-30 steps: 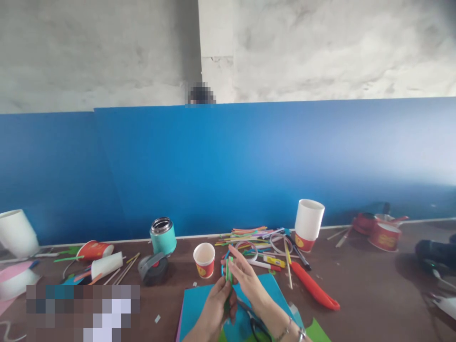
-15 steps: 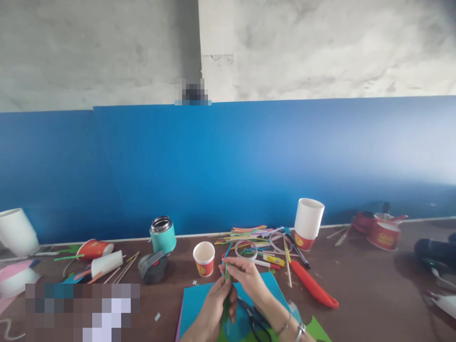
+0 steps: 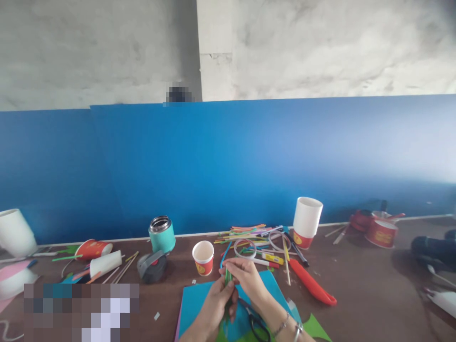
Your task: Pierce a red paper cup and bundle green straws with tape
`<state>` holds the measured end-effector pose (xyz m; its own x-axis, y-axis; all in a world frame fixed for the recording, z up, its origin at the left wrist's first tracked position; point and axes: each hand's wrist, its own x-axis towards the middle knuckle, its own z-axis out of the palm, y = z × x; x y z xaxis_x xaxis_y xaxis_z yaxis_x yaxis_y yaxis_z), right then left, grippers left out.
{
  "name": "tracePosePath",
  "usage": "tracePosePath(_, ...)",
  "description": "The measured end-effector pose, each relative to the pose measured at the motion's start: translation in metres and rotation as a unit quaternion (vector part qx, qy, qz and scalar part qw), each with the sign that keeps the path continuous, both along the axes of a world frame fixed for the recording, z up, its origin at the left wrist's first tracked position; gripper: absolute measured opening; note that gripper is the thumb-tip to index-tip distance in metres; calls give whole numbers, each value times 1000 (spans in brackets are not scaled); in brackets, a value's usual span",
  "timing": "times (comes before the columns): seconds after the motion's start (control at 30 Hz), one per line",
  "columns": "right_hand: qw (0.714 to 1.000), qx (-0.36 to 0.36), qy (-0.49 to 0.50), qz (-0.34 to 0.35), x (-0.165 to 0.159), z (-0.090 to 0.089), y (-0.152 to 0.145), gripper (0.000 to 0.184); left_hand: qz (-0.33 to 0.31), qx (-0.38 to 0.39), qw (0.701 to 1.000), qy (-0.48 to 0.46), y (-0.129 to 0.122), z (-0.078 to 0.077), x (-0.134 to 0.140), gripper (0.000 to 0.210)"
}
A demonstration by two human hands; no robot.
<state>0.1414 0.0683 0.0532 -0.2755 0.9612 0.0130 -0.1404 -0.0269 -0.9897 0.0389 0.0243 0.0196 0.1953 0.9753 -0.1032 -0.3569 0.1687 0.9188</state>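
Observation:
Upright in front of me is a narrow green strip (image 3: pixel 228 274); I cannot tell whether it is paper or something else. My left hand (image 3: pixel 221 297) is closed around its lower part. At its top end, the fingers of my right hand (image 3: pixel 245 278) pinch it. A thin blue strip (image 3: pixel 225 253) runs up from beside the right fingertips. Under both hands lie blue sheets (image 3: pixel 197 304), with green paper (image 3: pixel 313 328) at the near edge. Dark-handled scissors (image 3: pixel 254 318) rest on the sheets, partly hidden by my right forearm.
A small paper cup (image 3: pixel 203 259) stands just beyond my hands, left of a pile of coloured sticks (image 3: pixel 249 232) and tape rolls (image 3: pixel 245 248). Rightward are a red pouch-like object (image 3: pixel 313 282) and stacked white cups (image 3: pixel 307 218). A teal flask (image 3: pixel 162 235) stands to the left. A blue partition (image 3: pixel 228 161) closes off the back.
Both hands keep their hold on the green strip, with only slight finger movement. The whole view has shifted a little. The blurred dark shape above the partition has moved left.

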Motion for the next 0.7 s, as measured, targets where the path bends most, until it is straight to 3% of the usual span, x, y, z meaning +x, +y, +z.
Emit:
tracePosePath(0.23,998,-34,27,-45,9,7,2,46,-74,-44,995,-57,-5,-2,-2,42)
tracePosePath(0.4,993,-80,84,-30,7,5,4,43,-38,24,999,-30,-3,-2,5,47)
tracePosePath(0.57,996,-54,73,-25,6,6,2,46,14,10,999,-38,-8,14,4,48)
tracePosePath(0.7,998,-40,47,-21,6,8,-1,48,15,12,1000,5,-8,15,3,50)
